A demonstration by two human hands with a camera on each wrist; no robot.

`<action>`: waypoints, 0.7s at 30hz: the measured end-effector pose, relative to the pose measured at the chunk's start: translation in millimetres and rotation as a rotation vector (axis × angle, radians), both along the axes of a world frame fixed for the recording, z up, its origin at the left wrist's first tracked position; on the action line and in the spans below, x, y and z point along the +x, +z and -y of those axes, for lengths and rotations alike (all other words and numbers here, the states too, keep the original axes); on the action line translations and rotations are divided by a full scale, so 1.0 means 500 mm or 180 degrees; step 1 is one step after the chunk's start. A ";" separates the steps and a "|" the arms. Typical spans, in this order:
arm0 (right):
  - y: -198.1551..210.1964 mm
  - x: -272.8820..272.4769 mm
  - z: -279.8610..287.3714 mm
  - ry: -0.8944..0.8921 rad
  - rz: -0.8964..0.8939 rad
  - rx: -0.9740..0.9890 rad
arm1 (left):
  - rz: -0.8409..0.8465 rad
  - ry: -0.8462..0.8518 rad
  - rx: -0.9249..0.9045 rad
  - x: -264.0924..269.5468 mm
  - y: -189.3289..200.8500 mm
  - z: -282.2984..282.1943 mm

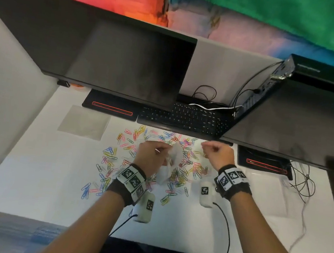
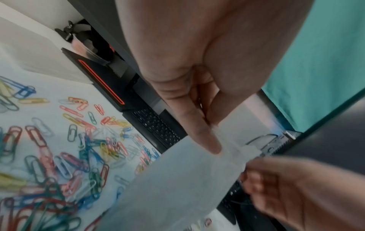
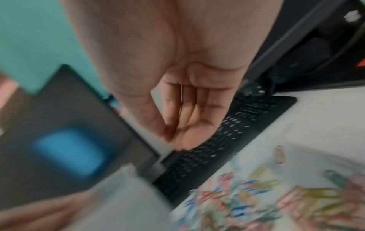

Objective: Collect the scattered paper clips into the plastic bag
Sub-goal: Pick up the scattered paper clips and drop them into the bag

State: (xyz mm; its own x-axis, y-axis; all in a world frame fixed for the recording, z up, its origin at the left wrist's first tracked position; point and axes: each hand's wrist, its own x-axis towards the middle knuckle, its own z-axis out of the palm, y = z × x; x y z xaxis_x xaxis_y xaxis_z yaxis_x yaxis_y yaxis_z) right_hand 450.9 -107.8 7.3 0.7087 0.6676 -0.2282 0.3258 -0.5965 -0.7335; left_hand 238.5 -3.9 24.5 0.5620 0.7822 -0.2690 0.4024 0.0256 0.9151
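Note:
Many coloured paper clips (image 1: 110, 155) (image 2: 88, 148) (image 3: 247, 195) lie scattered on the white desk (image 1: 40, 174). My left hand (image 1: 165, 154) (image 2: 215, 140) pinches the top edge of a translucent plastic bag (image 1: 169, 168) (image 2: 177, 187) between thumb and fingers. The bag (image 3: 128, 195) hangs above the middle of the pile. My right hand (image 1: 206, 148) (image 3: 171, 137) (image 2: 256, 171) hovers just right of the bag's mouth. Its fingers are curled with the thumb against them. The right wrist view is blurred and shows nothing between them.
A black keyboard (image 1: 184, 118) lies just behind the clips, under two dark monitors (image 1: 117, 57) (image 1: 289, 120). Monitor bases (image 1: 109, 106) (image 1: 262, 163) flank the pile. Loose cables (image 1: 302, 185) trail at the right. A flat clear sheet (image 1: 84, 122) lies at the left.

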 end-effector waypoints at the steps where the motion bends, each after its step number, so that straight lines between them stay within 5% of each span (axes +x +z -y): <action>1: -0.032 0.030 -0.002 -0.0104 0.0229 -0.0391 | 0.0010 0.0074 0.0000 -0.008 0.003 -0.008; 4: -0.122 0.066 -0.012 -0.0226 0.0249 -0.1263 | 0.0021 0.0241 -0.0081 -0.030 0.007 -0.027; 8: -0.169 0.019 -0.051 -0.0125 0.0349 -0.1233 | -0.0085 0.0241 -0.0002 -0.051 0.009 -0.043; 21: -0.190 -0.088 -0.126 0.1769 0.1692 -0.1403 | -0.0061 0.0322 -0.0124 -0.065 -0.002 -0.064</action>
State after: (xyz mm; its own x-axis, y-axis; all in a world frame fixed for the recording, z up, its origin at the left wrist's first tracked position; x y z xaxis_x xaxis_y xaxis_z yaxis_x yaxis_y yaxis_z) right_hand 406.7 -45.0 -87.5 0.3935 0.8760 -0.2787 0.8849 -0.4432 -0.1436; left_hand 206.1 28.0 23.4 0.4752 0.8234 -0.3102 0.4134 0.1023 0.9048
